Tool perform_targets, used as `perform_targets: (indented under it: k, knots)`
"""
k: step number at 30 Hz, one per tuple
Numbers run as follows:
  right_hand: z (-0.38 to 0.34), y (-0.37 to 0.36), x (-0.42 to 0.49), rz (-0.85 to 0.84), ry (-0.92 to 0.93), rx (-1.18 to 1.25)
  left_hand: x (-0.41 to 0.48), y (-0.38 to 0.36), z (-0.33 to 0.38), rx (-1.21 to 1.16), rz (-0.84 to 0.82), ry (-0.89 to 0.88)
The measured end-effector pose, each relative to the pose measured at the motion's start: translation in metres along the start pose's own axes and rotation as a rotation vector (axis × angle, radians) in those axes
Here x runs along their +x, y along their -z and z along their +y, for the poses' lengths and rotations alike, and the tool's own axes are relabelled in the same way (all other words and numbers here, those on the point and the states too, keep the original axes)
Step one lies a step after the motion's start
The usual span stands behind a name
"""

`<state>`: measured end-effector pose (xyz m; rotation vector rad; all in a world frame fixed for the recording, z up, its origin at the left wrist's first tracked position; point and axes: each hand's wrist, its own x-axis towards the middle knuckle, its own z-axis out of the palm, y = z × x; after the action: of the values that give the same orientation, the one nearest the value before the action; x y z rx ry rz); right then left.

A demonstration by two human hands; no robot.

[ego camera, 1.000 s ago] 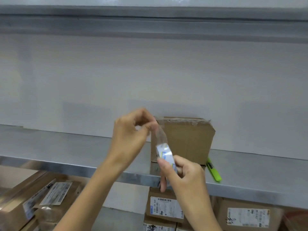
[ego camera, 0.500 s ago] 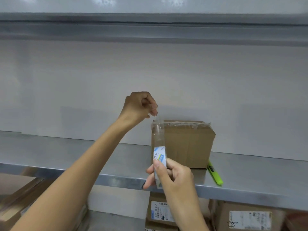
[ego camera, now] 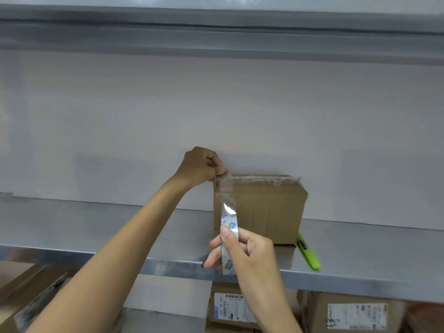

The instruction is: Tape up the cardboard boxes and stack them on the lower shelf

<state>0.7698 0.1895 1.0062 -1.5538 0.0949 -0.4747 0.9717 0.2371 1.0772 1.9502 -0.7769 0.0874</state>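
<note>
Cardboard box (ego camera: 264,207) sits on the steel shelf (ego camera: 96,227), just behind the right hand (ego camera: 247,253) and right by the left hand (ego camera: 200,165). The left one is pinching the end of the clear tape strip (ego camera: 225,193) at the box's top left corner. The right one is wrapped round the tape roll (ego camera: 230,227) lower down, with the strip stretched between them. Green marker (ego camera: 308,253) lies on the shelf just right of the right hand, beside the box. Labelled boxes (ego camera: 230,306) sit on the lower level under the right hand, and more cardboard (ego camera: 28,296) is below the left forearm. Plain grey wall (ego camera: 216,104) behind, metal shelf edge (ego camera: 216,32) way above both hands
</note>
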Motion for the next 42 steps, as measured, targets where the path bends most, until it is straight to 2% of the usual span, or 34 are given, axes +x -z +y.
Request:
perform_targets:
  k: [5, 11, 14, 16, 18, 21, 24, 27, 29, 34, 38, 42]
  knots:
    - [-0.001, 0.002, 0.005, -0.033, -0.038, 0.001, 0.008, -0.003, 0.005, 0.065, -0.04, 0.052]
    - [0.0, 0.005, 0.01, -0.05, -0.087, 0.034, 0.008, -0.023, 0.012, 0.268, 0.01, -0.005]
    - [0.001, 0.004, 0.012, -0.074, -0.124, 0.074, -0.001, -0.017, 0.011, 0.416, 0.132, -0.21]
    - [0.003, 0.004, 0.013, -0.077, -0.154, 0.112, -0.008, -0.003, 0.014, 0.33, 0.133, -0.414]
    - [0.004, 0.006, 0.015, -0.073, -0.166, 0.136, -0.017, 0.011, 0.015, 0.216, -0.055, -0.454]
    - [0.006, 0.008, 0.016, -0.081, -0.156, 0.129, -0.029, 0.022, 0.005, 0.245, -0.363, -0.328]
    - [0.006, 0.009, 0.014, -0.084, -0.118, 0.111, -0.039, 0.026, -0.011, 0.211, -0.512, -0.242]
    - [0.004, 0.013, 0.009, -0.093, -0.076, 0.091, -0.045, 0.029, -0.026, 0.201, -0.619, -0.268]
    - [0.001, 0.018, 0.006, -0.083, -0.06, 0.055, -0.046, 0.029, -0.035, 0.223, -0.566, -0.304]
    - [-0.003, 0.019, 0.002, -0.097, -0.046, 0.006, -0.05, 0.018, -0.041, 0.263, -0.23, -0.437]
    - [-0.009, 0.022, -0.006, -0.125, -0.027, -0.01, -0.056, 0.017, -0.034, 0.3, -0.12, -0.509]
    - [-0.031, 0.033, -0.009, -0.151, 0.015, -0.047, -0.075, 0.02, -0.025, 0.516, 0.107, -0.606]
